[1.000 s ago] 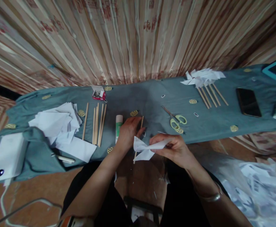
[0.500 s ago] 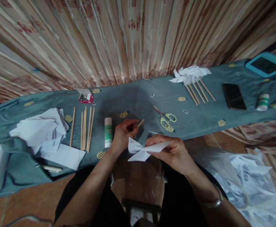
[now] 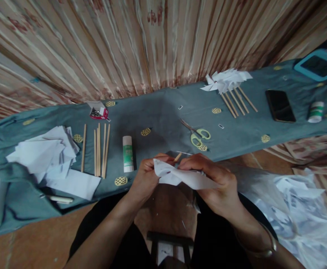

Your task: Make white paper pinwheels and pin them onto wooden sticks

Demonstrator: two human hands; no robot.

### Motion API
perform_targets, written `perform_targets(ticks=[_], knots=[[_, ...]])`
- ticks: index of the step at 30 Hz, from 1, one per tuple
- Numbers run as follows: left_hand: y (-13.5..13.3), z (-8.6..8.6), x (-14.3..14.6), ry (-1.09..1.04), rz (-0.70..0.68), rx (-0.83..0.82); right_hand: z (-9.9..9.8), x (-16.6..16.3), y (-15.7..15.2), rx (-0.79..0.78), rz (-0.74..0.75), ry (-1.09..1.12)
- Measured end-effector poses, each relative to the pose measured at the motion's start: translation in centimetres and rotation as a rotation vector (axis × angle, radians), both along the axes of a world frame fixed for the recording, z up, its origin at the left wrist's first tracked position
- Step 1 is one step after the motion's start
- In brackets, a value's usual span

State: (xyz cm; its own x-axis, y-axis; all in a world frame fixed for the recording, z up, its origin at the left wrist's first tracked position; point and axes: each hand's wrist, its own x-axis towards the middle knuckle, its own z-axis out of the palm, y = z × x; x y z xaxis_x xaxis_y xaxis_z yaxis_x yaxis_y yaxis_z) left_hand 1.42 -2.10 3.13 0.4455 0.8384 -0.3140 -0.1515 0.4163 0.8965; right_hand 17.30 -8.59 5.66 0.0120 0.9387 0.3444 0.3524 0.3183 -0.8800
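My left hand (image 3: 145, 175) and my right hand (image 3: 211, 178) meet just in front of the table edge, both closed on a folded white paper pinwheel (image 3: 180, 176). The tip of a wooden stick (image 3: 177, 157) pokes up between the two hands behind the paper; which hand grips the stick is hidden. A glue stick (image 3: 127, 153) lies just left of my left hand. Yellow-handled scissors (image 3: 197, 136) lie beyond my right hand on the blue-grey cloth (image 3: 163, 112).
Several loose wooden sticks (image 3: 99, 149) and a pile of white paper sheets (image 3: 47, 155) lie at the left. Finished pinwheels on sticks (image 3: 227, 84), a black phone (image 3: 280, 105), a small bottle (image 3: 315, 111) and a tablet (image 3: 318, 65) lie at the right. A box of staples (image 3: 97, 111) sits at the back.
My left hand left the cloth with the stick and came to the paper. Both hands have closed together on the pinwheel, with the stick behind it.
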Motion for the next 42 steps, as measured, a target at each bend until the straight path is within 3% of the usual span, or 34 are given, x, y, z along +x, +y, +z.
perform_targets(ticks=[5, 10, 42], knots=[[-0.35, 0.45, -0.14, -0.046, 0.014, -0.046, -0.13, -0.23, -0.15, 0.053, -0.016, -0.048], [-0.32, 0.77, -0.16, -0.031, 0.014, 0.027, -0.27, -0.31, -0.22, 0.061, -0.042, -0.026], [-0.49, 0.89, 0.07, -0.032, 0.013, 0.038, 0.11, -0.36, -0.33, 0.087, -0.072, -0.063]])
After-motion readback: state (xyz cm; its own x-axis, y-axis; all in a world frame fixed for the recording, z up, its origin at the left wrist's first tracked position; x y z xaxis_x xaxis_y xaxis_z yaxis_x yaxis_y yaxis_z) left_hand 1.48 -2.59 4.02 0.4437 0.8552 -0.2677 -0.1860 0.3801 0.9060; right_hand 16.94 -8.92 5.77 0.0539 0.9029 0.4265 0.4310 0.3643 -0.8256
